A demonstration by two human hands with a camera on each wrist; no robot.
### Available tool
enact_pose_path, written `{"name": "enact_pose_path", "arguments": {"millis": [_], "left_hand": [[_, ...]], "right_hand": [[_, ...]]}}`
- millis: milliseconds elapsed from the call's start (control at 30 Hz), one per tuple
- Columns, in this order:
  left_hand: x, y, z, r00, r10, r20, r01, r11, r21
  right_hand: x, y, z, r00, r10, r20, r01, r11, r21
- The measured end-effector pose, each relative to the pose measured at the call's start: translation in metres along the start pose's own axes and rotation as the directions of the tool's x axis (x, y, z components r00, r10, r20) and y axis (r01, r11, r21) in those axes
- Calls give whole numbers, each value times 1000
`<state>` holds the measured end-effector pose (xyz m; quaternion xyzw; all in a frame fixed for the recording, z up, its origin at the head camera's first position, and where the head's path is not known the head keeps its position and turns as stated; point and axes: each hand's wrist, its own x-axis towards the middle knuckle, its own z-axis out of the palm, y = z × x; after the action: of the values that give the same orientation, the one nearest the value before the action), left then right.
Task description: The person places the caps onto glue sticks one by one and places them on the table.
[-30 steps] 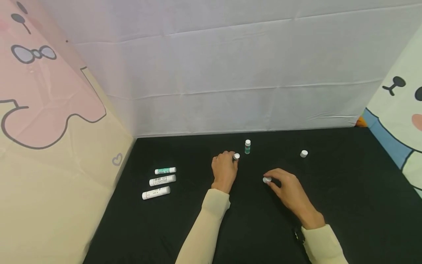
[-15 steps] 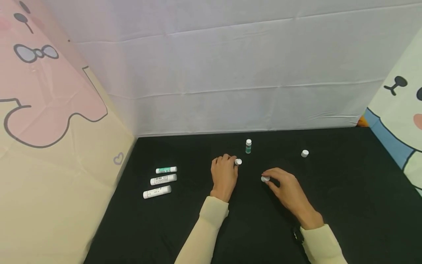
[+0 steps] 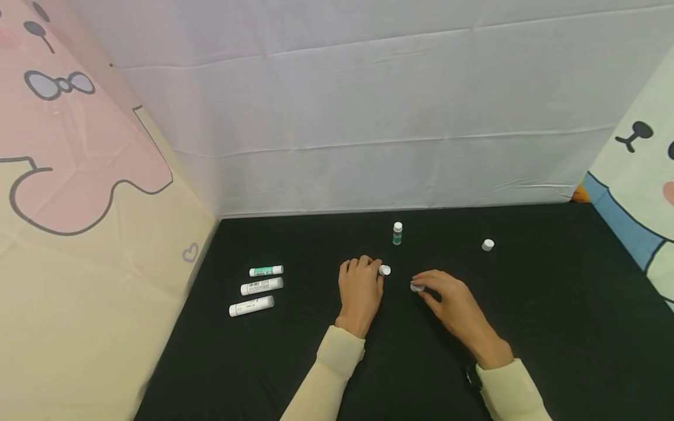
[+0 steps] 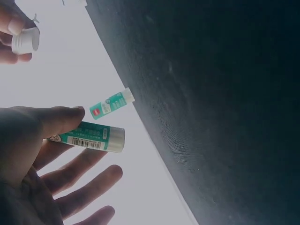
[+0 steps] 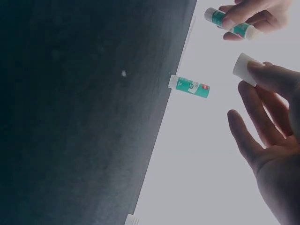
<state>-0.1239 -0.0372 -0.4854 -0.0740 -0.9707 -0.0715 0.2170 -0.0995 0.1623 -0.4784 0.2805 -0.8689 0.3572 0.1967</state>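
Observation:
My left hand (image 3: 361, 295) pinches a green-and-white glue stick (image 4: 96, 137) between thumb and fingers; its barcode label shows in the left wrist view. From the head view only the white end of that stick peeks out past the fingers. My right hand (image 3: 450, 298) holds a small white cap (image 5: 243, 69) between thumb and fingertips, a short way right of the glue stick. Another green glue stick (image 3: 397, 234) stands upright behind the two hands.
A second white cap (image 3: 488, 245) sits at the back right of the black table (image 3: 553, 327). Toward the left lie a thin green-and-white tube (image 3: 266, 271) and two thicker white tubes, one (image 3: 261, 286) behind the other (image 3: 251, 306). A white cloth wall (image 3: 337, 175) rises behind.
My left hand has drawn the glue stick back toward me and slightly right. My right hand has shifted a little left with the cap, narrowing the gap between them.

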Motion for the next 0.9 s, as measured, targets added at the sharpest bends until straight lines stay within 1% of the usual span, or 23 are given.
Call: {"name": "enact_pose_path", "arguments": {"millis": [133,233,467,700,900], "left_hand": [[-6,0,-2,1000,18,3,-18,1000,16],[-10,-1,-3,1000,29,11,-30,999,26],[-18,0,-5,999,54,7,-54,997,53],[-22,1,-7,998,67,4,-67,996,56],[-24,2,-7,997,73,21,-75,996,53]], "right_hand": [[0,-1,1,999,-37,7,37,999,-1],[-1,0,2,997,-81,5,81,997,-4],[0,-1,5,986,-166,-24,166,986,-2],[4,-4,6,972,-230,-54,231,973,15],[6,-7,6,960,-267,-83,270,963,23]]}}
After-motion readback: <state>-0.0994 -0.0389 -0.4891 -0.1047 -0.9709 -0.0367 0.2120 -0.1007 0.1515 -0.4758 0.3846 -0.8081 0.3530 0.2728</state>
